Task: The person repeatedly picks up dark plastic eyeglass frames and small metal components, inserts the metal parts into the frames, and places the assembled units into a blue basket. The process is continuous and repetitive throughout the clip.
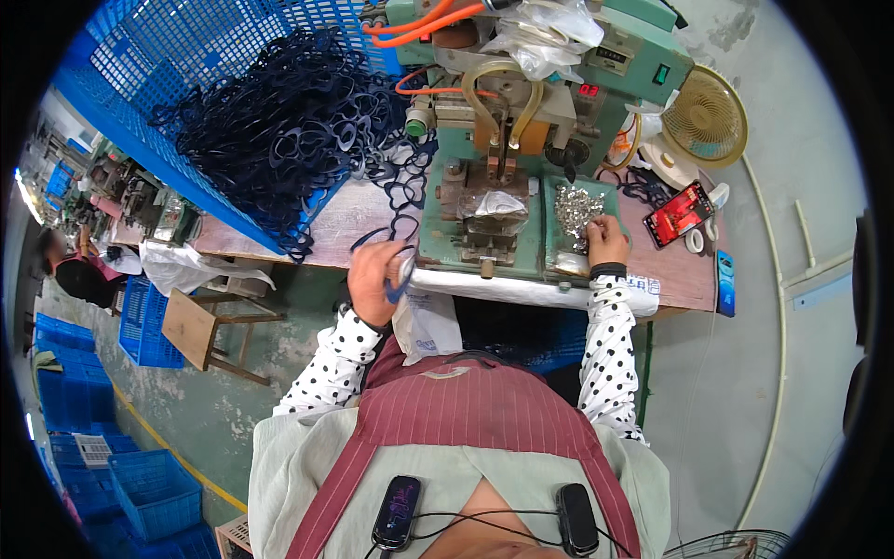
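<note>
Glossy black pendant (398, 512) | left hand (375, 282) pinching navy loop (402, 278) | right hand (608, 242) bunched at shiny bits (575, 207), hold unclear

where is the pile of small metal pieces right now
In the head view, the pile sits in the green tray right of centre, with the right hand at its lower right edge.

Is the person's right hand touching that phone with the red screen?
Apart. The head view shows it: a strip of tabletop lies between the right hand and the phone.
</note>
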`<state>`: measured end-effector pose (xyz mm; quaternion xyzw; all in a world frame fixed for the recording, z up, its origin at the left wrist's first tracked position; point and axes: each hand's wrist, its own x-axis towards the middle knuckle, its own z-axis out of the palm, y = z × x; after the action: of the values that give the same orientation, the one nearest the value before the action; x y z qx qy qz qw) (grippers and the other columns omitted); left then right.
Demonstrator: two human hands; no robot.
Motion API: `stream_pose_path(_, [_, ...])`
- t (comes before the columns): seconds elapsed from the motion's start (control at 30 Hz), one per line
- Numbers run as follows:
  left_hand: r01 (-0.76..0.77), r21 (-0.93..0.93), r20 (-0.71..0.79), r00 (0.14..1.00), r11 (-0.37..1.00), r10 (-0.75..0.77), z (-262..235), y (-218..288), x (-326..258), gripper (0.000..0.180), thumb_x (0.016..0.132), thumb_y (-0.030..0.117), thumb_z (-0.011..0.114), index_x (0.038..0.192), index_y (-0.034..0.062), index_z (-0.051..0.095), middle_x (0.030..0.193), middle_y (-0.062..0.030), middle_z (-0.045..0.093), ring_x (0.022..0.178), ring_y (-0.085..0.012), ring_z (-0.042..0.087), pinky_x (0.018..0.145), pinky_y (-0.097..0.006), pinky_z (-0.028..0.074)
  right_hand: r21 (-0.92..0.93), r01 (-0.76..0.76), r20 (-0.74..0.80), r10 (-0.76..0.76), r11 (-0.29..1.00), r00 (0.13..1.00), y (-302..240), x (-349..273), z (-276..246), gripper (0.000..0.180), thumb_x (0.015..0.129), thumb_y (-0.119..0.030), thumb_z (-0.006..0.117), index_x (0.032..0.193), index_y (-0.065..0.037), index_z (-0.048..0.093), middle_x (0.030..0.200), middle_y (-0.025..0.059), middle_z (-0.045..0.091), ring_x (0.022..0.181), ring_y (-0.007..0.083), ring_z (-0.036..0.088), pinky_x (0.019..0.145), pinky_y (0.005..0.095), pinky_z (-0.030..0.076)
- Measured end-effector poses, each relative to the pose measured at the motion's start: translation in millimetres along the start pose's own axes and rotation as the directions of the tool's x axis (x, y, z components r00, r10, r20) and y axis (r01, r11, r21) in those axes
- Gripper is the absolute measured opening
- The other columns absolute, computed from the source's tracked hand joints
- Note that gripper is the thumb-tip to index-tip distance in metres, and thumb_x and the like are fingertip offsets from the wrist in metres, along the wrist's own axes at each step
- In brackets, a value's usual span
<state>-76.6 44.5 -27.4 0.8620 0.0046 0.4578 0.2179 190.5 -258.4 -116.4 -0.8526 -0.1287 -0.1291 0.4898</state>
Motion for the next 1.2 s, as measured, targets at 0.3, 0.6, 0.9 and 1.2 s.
stream_pose_path(0.3, [-0.464, -0.53, 0.318, 0.667, 0.71, 0.673, 45, 44, 74, 0.038, 0.083, 0.005, 0.062, 0.121, 0.0124, 0.063, 0.127, -0.0162, 0.057, 0.114, -0.03, 0.058, 0.1, -0.048, 0.045, 0.044, -0.085, 0.07, 0.082, 0.995, 0.994, -18, -6, -6, 0.015, 0.086, -0.017, 0.065, 0.099, -0.008, 0.069, 0.081, 0.0114, 0.071, 0.074, 0.0217, 0.07, 0.068, 0.0316, 0.053])
stream_pose_path(0.6, [-0.465, -0.5, 0.267, 0.719, 0.73, 0.641, 66, 43, 77, 0.041, 0.081, 0.009, 0.068, 0.121, 0.0047, 0.06, 0.129, -0.0162, 0.056, 0.109, -0.0282, 0.06, 0.097, -0.045, 0.048, -0.47, 0.227, -0.066, -0.291, 0.853, 0.955, -47, -14, -14, 0.011, 0.085, -0.017, 0.065, 0.094, -0.012, 0.069, 0.085, 0.0101, 0.066, 0.084, 0.0312, 0.06, 0.074, 0.0414, 0.047])
stream_pose_path(0.9, [-0.405, -0.553, 0.224, 0.77, 0.728, 0.598, 67, 42, 74, 0.041, 0.082, 0.004, 0.063, 0.123, 0.0036, 0.057, 0.131, -0.0161, 0.055, 0.109, -0.0284, 0.059, 0.101, -0.047, 0.045, -0.355, 0.151, -0.052, -0.181, 0.923, 0.982, -26, -5, -14, 0.011, 0.083, -0.02, 0.068, 0.093, -0.015, 0.07, 0.085, 0.007, 0.067, 0.089, 0.0278, 0.06, 0.081, 0.0394, 0.045])
stream_pose_path(1.2, [-0.456, -0.437, 0.29, 0.745, 0.775, 0.601, 49, 42, 71, 0.044, 0.079, 0.024, 0.071, 0.121, 0.0118, 0.061, 0.13, -0.0131, 0.058, 0.114, -0.0303, 0.059, 0.108, -0.055, 0.031, -0.365, 0.21, -0.182, -0.291, 0.907, 0.939, -22, -7, -10, 0.009, 0.075, -0.014, 0.073, 0.083, -0.011, 0.07, 0.076, 0.0108, 0.066, 0.076, 0.0298, 0.062, 0.071, 0.0424, 0.048])
